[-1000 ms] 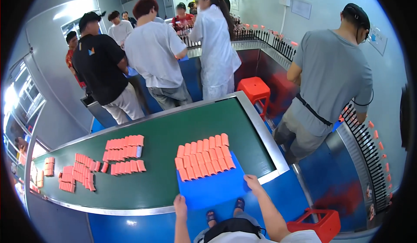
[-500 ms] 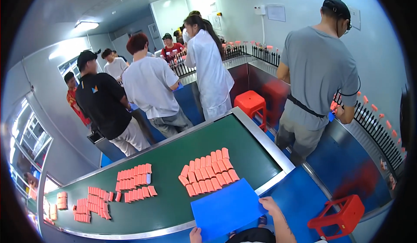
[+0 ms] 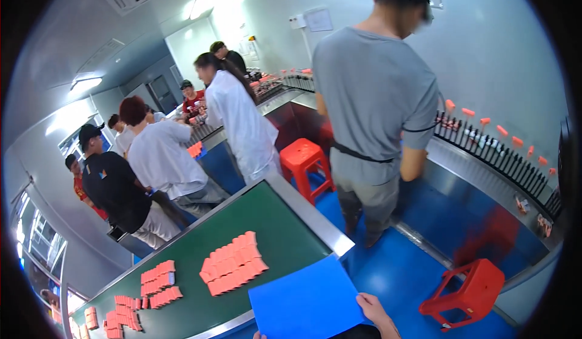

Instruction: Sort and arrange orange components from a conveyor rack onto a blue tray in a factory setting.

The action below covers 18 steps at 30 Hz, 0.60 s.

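A flat, blue rectangular sheet [image 3: 302, 301] is held out level in front of me, over the near right edge of the table. On its right edge my right hand [image 3: 372, 310] is closed, thumb on top. Only a bit of my left hand [image 3: 259, 335] shows at the lower rim, gripping the sheet's near left corner. Nothing lies on the sheet. Beyond it, rows of short pink cylindrical pieces [image 3: 234, 264] lie grouped on the green tabletop [image 3: 276, 218].
More pink pieces [image 3: 159, 283] lie farther left. A red stool [image 3: 305, 163] stands past the table, another [image 3: 467, 293] at my right. A person in a grey shirt [image 3: 376, 90] stands ahead at a metal counter with black pegs [image 3: 494, 151]. Several people work at the back left.
My view has swung right, so the table and people sit farther left. The sheet stays in both hands; my left hand is now mostly out of view. The grey-shirted person appears nearer.
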Motion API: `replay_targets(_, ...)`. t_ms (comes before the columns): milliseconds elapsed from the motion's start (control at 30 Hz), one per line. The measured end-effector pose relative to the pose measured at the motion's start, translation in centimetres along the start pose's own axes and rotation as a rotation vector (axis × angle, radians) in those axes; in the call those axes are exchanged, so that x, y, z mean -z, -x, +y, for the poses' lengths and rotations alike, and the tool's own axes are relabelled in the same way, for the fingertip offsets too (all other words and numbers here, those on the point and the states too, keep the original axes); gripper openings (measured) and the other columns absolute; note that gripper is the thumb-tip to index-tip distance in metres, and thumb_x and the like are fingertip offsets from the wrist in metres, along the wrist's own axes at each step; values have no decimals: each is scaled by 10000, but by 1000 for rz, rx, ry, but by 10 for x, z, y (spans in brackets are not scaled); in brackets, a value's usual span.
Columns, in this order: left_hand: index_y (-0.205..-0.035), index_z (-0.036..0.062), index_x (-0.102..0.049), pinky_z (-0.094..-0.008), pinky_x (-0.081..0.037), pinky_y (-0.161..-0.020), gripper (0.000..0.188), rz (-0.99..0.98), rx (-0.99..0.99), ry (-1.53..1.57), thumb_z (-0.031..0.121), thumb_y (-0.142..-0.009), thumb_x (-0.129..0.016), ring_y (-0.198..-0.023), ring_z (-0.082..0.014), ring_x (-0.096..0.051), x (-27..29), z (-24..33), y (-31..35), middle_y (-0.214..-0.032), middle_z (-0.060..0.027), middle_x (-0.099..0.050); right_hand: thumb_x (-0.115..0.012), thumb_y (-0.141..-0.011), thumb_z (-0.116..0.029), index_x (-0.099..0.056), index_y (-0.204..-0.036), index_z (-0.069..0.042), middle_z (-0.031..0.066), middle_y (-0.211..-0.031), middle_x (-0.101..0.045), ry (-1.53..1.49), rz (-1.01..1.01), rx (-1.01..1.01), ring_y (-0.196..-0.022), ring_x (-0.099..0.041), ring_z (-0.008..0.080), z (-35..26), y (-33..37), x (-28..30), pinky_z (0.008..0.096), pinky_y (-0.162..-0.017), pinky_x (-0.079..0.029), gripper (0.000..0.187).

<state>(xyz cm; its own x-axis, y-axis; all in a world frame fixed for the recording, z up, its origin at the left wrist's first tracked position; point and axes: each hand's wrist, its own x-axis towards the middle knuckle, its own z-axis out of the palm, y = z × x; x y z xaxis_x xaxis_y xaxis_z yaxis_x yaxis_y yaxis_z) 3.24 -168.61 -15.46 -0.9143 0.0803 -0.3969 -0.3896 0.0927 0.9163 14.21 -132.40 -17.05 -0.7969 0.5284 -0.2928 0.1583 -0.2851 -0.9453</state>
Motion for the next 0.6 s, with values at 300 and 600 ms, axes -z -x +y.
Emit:
replay_targets(300, -1369, -1, -461, -321, -520, -894, 439, -787, -17, -106, 61, -959, -606, -1040, -174, -638, -482, 37, -14, -1149, -129, -668, -550, -996, -144, -653, -1087, 62, 30, -942, -664, -318, 828, 142, -834, -586, 94, -8, -20, 391, 254, -743, -466, 248)
replay_targets(600, -1352, 31, -482, -324, -622, -574, 390, -1081, 69, -48, 71, -972, -564, -803, -186, -706, -964, 93, -226, -1063, -124, -687, -565, -893, 24, -572, -1288, 25, 124, -1165, -672, -456, 1184, 226, -1025, -632, 175, -128, -317, 637, 287, -902, -496, 395)
